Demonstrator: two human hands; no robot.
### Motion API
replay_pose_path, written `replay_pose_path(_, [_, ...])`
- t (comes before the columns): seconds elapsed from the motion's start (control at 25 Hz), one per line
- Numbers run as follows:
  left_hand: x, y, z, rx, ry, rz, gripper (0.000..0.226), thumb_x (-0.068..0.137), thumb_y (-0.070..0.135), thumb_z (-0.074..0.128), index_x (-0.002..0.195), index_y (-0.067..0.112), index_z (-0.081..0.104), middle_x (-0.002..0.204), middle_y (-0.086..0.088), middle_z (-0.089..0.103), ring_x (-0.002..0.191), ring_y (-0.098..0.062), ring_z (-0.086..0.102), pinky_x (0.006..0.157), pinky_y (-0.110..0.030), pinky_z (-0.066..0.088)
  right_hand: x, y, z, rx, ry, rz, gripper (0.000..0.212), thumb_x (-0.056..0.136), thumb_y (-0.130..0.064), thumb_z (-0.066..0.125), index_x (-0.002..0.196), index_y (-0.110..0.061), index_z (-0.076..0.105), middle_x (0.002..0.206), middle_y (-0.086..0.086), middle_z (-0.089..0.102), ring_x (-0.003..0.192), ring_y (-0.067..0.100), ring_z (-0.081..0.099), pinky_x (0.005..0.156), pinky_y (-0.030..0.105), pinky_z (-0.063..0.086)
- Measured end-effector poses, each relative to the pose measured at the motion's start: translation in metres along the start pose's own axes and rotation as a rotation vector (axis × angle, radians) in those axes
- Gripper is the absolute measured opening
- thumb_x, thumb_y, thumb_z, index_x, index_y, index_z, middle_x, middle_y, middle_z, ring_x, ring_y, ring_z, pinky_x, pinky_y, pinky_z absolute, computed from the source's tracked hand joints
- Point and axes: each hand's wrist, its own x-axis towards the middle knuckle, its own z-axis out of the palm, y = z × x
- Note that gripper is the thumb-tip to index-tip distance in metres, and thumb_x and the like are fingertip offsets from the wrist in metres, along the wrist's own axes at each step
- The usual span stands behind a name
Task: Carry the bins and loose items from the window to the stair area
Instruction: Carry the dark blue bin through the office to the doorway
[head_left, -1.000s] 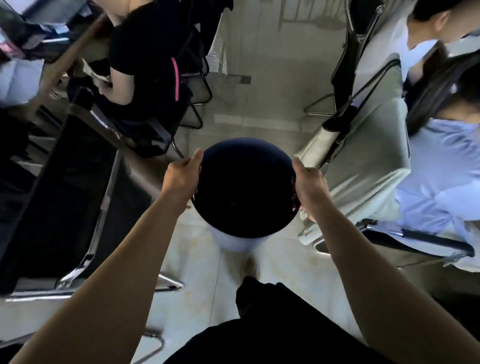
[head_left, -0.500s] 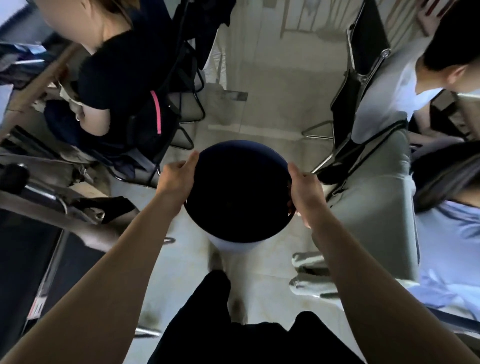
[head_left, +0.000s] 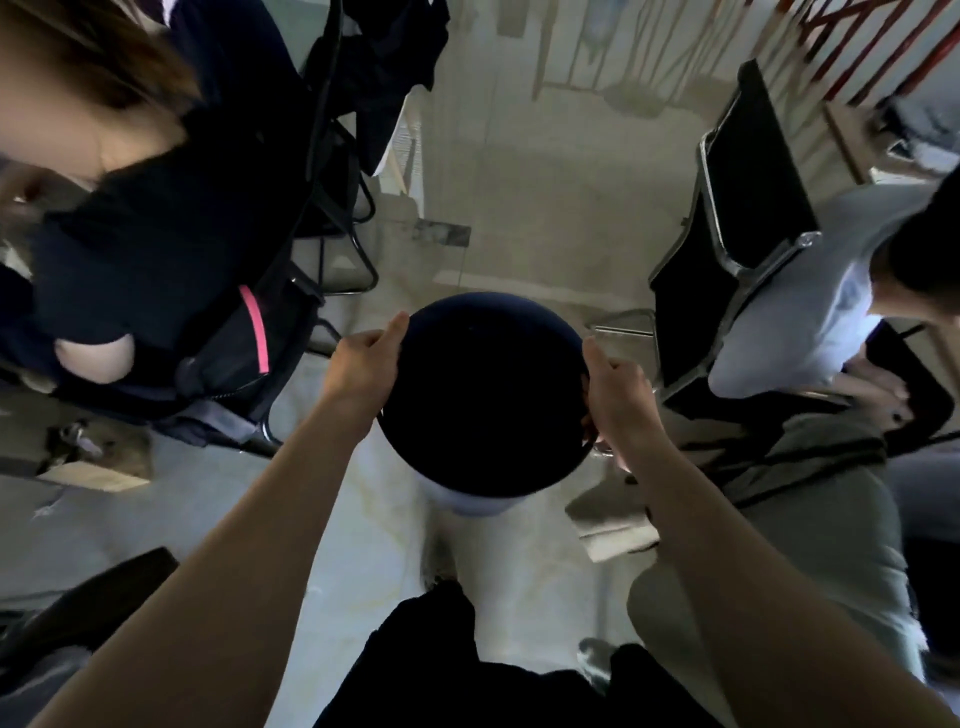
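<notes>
A round bin (head_left: 485, 400) with a dark inside and a pale outer wall hangs in front of me above the floor, its opening facing up. My left hand (head_left: 363, 369) grips its left rim and my right hand (head_left: 615, 397) grips its right rim. The inside of the bin is too dark to tell what it holds.
A seated person in black (head_left: 156, 249) is close on the left, a person in a light shirt (head_left: 810, 306) on the right behind a black chair (head_left: 748, 218). A pale tiled aisle (head_left: 535, 208) runs ahead between them. Red railing (head_left: 883, 47) shows top right.
I have walked forward along the aisle with the bin held in both hands. The seated people and chairs have slid nearer and outward, and the red railing has come into view.
</notes>
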Motion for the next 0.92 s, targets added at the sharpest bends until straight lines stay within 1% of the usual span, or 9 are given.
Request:
replay_pose_path(0.2, [0.083, 0.063, 0.018, -0.006, -0.037, 0.024, 0.054, 0.097, 0.06, 0.056, 0.06, 0.02, 0.056, 0.062, 0.0, 0.053, 0.059, -0.02, 0.049, 0.066, -0.033, 0.041, 0.082, -0.057, 0.007, -0.002, 0.026, -0.004, 0.056, 0.102, -0.054, 0.045, 0.055, -0.022, 0.052, 0.047, -0.006, 0.051, 0.038, 0.009, 0.05, 0.055, 0.027, 0.038])
replay_pose_path(0.36, [0.137, 0.098, 0.04, -0.014, -0.033, 0.028, 0.06, 0.096, 0.06, 0.057, 0.053, 0.019, 0.054, 0.054, 0.003, 0.049, 0.057, -0.021, 0.047, 0.062, -0.034, 0.038, 0.15, -0.088, 0.011, 0.041, 0.015, 0.001, 0.058, 0.102, -0.052, 0.047, 0.054, -0.021, 0.051, 0.045, -0.007, 0.048, 0.029, 0.006, 0.044, 0.046, 0.025, 0.035])
replay_pose_path(0.48, [0.177, 0.13, 0.065, 0.015, -0.027, 0.001, 0.055, 0.098, 0.061, 0.055, 0.063, 0.017, 0.057, 0.061, -0.001, 0.052, 0.059, -0.021, 0.051, 0.063, -0.034, 0.041, 0.206, -0.107, 0.015, 0.079, 0.002, -0.005, 0.059, 0.102, -0.052, 0.047, 0.055, -0.018, 0.053, 0.039, -0.009, 0.048, 0.033, 0.011, 0.048, 0.042, 0.023, 0.037])
replay_pose_path(0.6, [0.231, 0.17, 0.097, 0.012, -0.007, -0.002, 0.053, 0.094, 0.065, 0.058, 0.068, 0.019, 0.063, 0.067, 0.0, 0.057, 0.066, -0.022, 0.056, 0.062, -0.031, 0.042, 0.278, -0.131, 0.013, 0.087, -0.024, -0.014, 0.058, 0.103, -0.052, 0.046, 0.058, -0.016, 0.053, 0.052, -0.001, 0.052, 0.043, 0.017, 0.051, 0.048, 0.025, 0.039])
replay_pose_path(0.68, [0.27, 0.207, 0.121, 0.004, 0.001, 0.03, 0.058, 0.09, 0.068, 0.06, 0.075, 0.012, 0.069, 0.066, -0.005, 0.057, 0.068, -0.029, 0.053, 0.066, -0.033, 0.043, 0.331, -0.154, 0.003, 0.089, -0.022, -0.016, 0.058, 0.102, -0.052, 0.047, 0.058, -0.016, 0.054, 0.055, 0.0, 0.053, 0.044, 0.017, 0.051, 0.047, 0.025, 0.037])
replay_pose_path(0.76, [0.303, 0.243, 0.146, 0.016, 0.006, 0.044, 0.063, 0.088, 0.069, 0.06, 0.083, 0.007, 0.071, 0.069, -0.013, 0.058, 0.069, -0.038, 0.05, 0.071, -0.041, 0.047, 0.381, -0.175, -0.01, 0.108, -0.001, -0.017, 0.058, 0.101, -0.052, 0.048, 0.055, -0.017, 0.052, 0.051, -0.002, 0.051, 0.04, 0.014, 0.05, 0.046, 0.024, 0.038])
replay_pose_path(0.84, [0.327, 0.269, 0.164, 0.018, 0.006, 0.054, 0.057, 0.09, 0.067, 0.06, 0.062, 0.018, 0.068, 0.061, -0.004, 0.053, 0.061, -0.029, 0.048, 0.065, -0.036, 0.042, 0.418, -0.192, -0.017, 0.124, 0.003, -0.032, 0.059, 0.1, -0.052, 0.05, 0.053, -0.017, 0.051, 0.046, -0.004, 0.049, 0.035, 0.012, 0.048, 0.045, 0.024, 0.038])
replay_pose_path(0.88, [0.341, 0.282, 0.174, 0.002, 0.003, 0.053, 0.059, 0.092, 0.065, 0.059, 0.053, 0.021, 0.059, 0.058, 0.0, 0.049, 0.057, -0.023, 0.046, 0.063, -0.034, 0.039, 0.44, -0.201, -0.02, 0.137, -0.004, -0.04, 0.059, 0.1, -0.052, 0.05, 0.052, -0.018, 0.05, 0.044, -0.005, 0.048, 0.035, 0.013, 0.048, 0.046, 0.025, 0.038])
replay_pose_path(0.92, [0.356, 0.293, 0.181, -0.004, 0.004, 0.038, 0.061, 0.093, 0.064, 0.059, 0.051, 0.02, 0.052, 0.056, 0.001, 0.046, 0.054, -0.021, 0.044, 0.062, -0.034, 0.037, 0.46, -0.209, -0.022, 0.137, -0.012, -0.048, 0.059, 0.1, -0.053, 0.049, 0.051, -0.019, 0.048, 0.045, -0.004, 0.049, 0.035, 0.015, 0.049, 0.047, 0.026, 0.039])
